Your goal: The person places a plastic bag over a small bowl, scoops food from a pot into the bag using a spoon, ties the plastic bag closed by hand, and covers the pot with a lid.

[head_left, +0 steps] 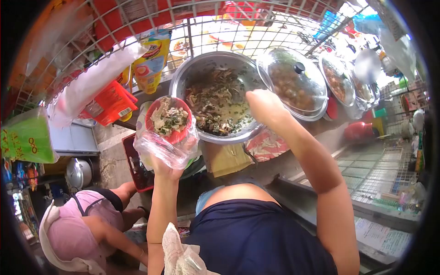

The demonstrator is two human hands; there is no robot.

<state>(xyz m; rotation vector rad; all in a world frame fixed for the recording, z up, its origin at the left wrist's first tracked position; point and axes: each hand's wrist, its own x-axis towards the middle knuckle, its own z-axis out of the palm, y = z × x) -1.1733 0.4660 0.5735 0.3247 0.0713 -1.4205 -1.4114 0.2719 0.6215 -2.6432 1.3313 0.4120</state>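
Observation:
In my left hand (pixel 170 166) rests a red bowl (pixel 150 111) wrapped in a clear plastic bag (pixel 167 151), held up beside the big metal basin. Chopped meat mixed with green herbs (pixel 170 117) fills the bowl. My right hand (pixel 265 106) is closed in a fist over the basin's right rim; what it grips is hidden from view. The wide metal basin (pixel 178 82) holds more of the same chopped mixture (pixel 208 103), heaped on its left side, with pale liquid at the right.
Right of the basin stands a pot under a glass lid (pixel 311 87), with more covered dishes (pixel 337 78) beyond. A wire grille (pixel 220 34) closes off the back. Packets (pixel 151 64) hang at left. Another person (pixel 87 224) bends down at lower left.

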